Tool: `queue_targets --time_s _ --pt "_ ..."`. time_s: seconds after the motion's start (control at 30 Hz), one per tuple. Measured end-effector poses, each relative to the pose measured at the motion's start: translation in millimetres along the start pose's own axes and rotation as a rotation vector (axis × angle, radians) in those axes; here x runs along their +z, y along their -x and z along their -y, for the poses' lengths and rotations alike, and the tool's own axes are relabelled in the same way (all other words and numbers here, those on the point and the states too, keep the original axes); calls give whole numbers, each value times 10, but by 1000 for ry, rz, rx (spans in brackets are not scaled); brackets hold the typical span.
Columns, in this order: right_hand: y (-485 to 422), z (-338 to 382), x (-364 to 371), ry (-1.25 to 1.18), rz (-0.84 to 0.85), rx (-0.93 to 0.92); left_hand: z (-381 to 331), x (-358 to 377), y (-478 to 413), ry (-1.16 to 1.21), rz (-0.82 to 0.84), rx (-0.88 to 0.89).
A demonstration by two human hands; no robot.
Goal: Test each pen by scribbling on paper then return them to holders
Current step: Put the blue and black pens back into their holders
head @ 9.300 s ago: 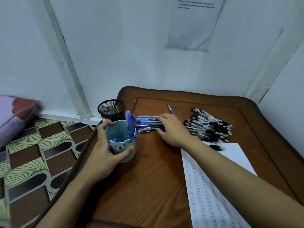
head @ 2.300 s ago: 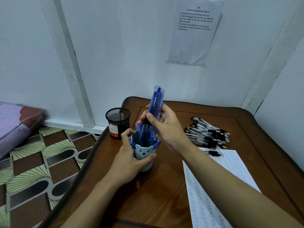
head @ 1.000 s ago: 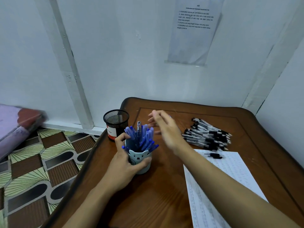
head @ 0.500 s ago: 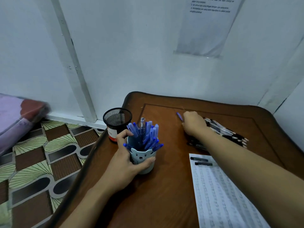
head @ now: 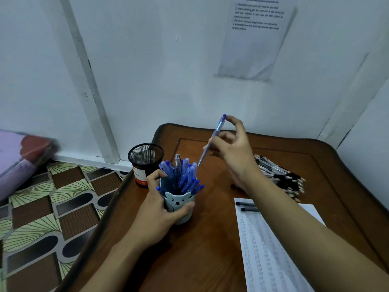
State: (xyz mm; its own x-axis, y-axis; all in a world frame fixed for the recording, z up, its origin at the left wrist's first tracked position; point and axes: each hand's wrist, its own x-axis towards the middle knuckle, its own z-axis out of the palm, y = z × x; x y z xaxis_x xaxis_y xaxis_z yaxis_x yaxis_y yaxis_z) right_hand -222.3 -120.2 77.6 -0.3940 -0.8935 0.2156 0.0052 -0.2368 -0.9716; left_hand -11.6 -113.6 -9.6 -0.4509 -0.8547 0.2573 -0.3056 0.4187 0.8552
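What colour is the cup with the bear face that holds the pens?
Pale blue cup, with a lighter bear face on its front; the head view shows it.

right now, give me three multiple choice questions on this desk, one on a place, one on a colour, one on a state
1. Where does the black mesh holder stand relative to the bear cup?
A) behind it, to the left
B) in front of it
C) to its right

2. What colour are most pens in the cup?
A) red
B) blue
C) green

3. What is the right hand doing?
A) lying flat, empty
B) pinching one blue pen above the cup
C) curled, empty

Answers:
1 A, it shows farther back and leftward.
2 B, nearly all show blue.
3 B, fingers hold the pen tilted over the cup.
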Motion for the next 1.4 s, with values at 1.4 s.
queue_targets --time_s 1.4 --pt "1088 -491 111 68 316 85 -73 12 322 119 19 -18"
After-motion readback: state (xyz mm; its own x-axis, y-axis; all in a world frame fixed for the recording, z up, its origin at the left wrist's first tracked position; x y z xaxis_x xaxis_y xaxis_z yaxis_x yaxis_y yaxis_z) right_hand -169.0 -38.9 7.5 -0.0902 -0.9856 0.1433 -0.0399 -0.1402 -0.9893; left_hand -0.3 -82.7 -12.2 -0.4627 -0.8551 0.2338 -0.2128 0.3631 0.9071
